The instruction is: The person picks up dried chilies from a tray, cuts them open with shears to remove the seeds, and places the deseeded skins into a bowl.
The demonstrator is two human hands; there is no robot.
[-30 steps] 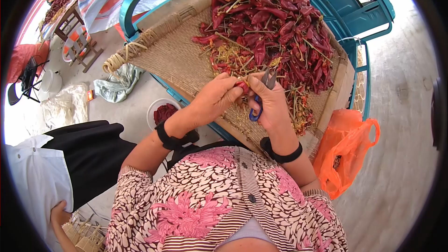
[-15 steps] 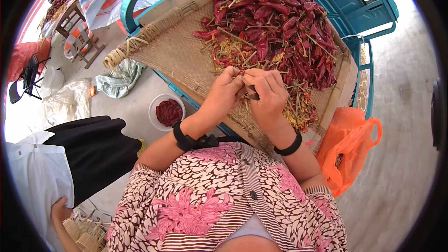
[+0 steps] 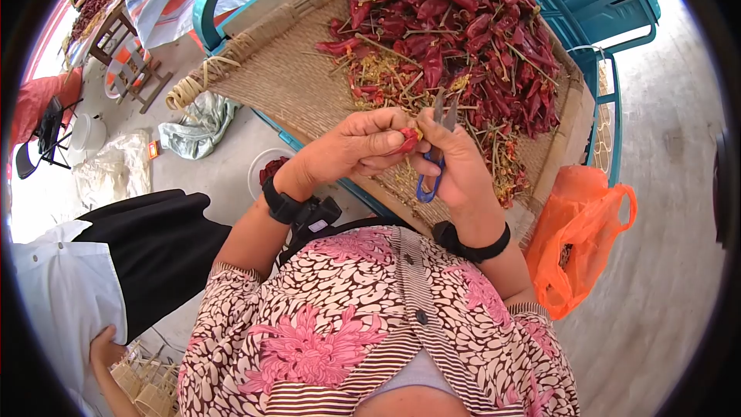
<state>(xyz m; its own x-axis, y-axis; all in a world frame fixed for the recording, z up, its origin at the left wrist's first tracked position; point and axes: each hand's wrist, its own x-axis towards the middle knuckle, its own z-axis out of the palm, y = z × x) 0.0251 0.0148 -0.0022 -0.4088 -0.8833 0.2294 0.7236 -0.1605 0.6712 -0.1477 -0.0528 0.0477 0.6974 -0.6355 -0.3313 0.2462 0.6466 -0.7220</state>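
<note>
My left hand pinches a red dried chili pepper between thumb and fingers, most of it hidden in the grip. Close against it, my right hand holds blue-handled scissors, their blades pointing up and away from me. The right fingertips touch the yellowish end of the pepper. Both hands are over the near part of a woven tray. Beyond them lies a large heap of dark red dried chilies, with loose stems, seeds and broken bits at its near edge.
A teal metal frame surrounds the tray. An orange plastic bag hangs at the right. Down on the left, a white bucket holds red chilies, partly behind my left forearm. Another person in a white shirt stands at the left.
My hands have drawn slightly apart and toward me. The right hand has turned, bringing the scissors' blades and blue handle into view. A red pepper now shows at my left fingertips.
</note>
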